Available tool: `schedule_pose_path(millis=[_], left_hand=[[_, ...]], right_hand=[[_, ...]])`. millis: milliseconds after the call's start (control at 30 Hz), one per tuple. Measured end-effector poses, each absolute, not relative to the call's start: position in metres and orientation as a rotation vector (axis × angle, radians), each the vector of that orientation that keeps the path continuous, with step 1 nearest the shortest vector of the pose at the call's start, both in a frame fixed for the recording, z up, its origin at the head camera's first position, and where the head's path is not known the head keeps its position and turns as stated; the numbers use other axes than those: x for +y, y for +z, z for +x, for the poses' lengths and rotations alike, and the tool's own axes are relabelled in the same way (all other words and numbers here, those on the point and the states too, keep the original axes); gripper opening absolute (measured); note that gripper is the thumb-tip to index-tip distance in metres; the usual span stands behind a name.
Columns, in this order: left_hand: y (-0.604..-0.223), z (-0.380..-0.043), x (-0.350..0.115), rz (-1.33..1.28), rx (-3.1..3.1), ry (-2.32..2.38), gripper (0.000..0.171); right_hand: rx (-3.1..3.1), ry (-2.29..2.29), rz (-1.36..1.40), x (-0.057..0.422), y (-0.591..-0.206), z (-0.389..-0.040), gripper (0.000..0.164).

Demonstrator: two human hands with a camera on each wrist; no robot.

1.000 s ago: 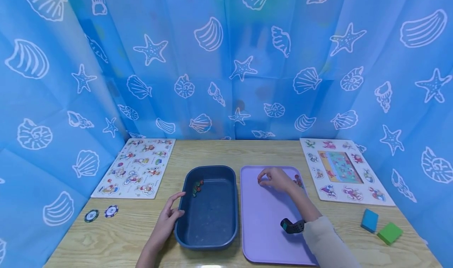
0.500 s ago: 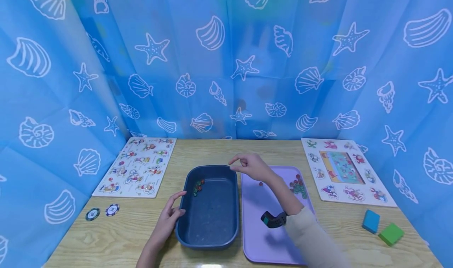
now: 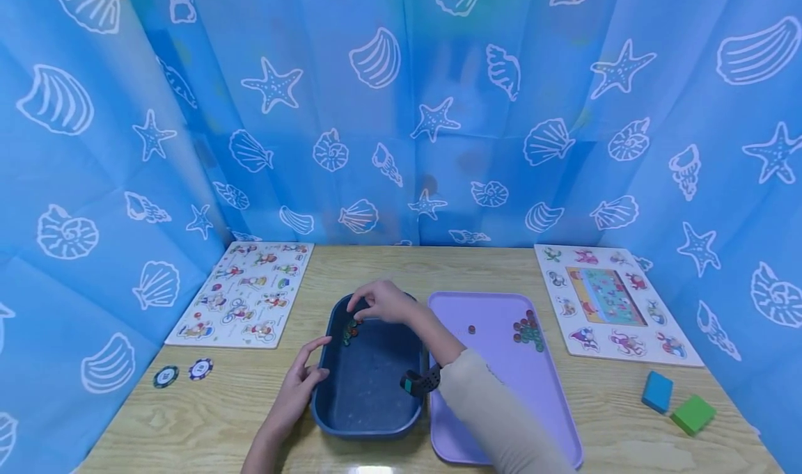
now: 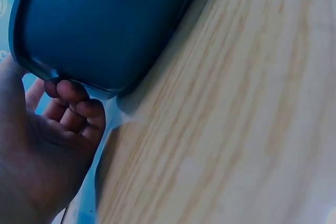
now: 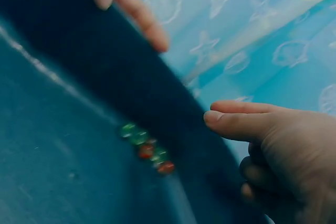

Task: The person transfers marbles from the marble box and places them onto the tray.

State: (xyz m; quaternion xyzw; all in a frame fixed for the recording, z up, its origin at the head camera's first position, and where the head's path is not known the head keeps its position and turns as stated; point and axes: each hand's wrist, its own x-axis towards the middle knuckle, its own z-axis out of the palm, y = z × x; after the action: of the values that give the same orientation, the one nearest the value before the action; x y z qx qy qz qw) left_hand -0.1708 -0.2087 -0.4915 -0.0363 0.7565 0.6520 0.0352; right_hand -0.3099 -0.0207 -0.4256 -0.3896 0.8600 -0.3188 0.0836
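Note:
My left hand (image 3: 296, 387) grips the left rim of a dark blue rectangular tub (image 3: 374, 390); in the left wrist view its fingers (image 4: 73, 106) curl against the tub's outside. Over the tub's far left corner is my right hand (image 3: 383, 301), thumb and index fingertips close together. I cannot tell whether anything sits between them. Below it, a small cluster of green and red marbles (image 5: 146, 150) lies along the tub's inner left side. On the lilac tray (image 3: 476, 390), beside the tub, lie a single red marble (image 3: 472, 330) and a group of green and red marbles (image 3: 529, 333).
Picture puzzle boards stand at the back left (image 3: 241, 296) and back right (image 3: 617, 303). Two poker chips, one green-black (image 3: 166, 376) and one blue-white (image 3: 200, 369), lie left. A blue block (image 3: 657, 392) and a green block (image 3: 693, 414) lie right. A shell-print curtain (image 3: 413, 112) encloses the table.
My right hand has moved left from the lilac tray to above the tub. The single red marble on the tray has shifted slightly right. My left hand has stayed on the rim.

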Motion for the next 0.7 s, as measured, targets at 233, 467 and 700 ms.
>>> schedule_pose_path(millis=[233,467,700], left_hand=[[-0.495,-0.171,-0.21,-0.03,2.327,2.061,0.049],[-0.497,-0.171,-0.21,-0.01,2.267,2.111,0.051],[-0.496,-0.171,-0.21,-0.008,2.283,2.101,0.05]], right_hand=[[2.604,-0.721,-1.165,-0.035,-0.449,-0.319,0.011],[2.614,-0.599,-1.155,-0.036,-0.458,-0.32,0.011],[2.609,-0.536,-1.192,-0.037,-0.459,-0.317,0.011]])
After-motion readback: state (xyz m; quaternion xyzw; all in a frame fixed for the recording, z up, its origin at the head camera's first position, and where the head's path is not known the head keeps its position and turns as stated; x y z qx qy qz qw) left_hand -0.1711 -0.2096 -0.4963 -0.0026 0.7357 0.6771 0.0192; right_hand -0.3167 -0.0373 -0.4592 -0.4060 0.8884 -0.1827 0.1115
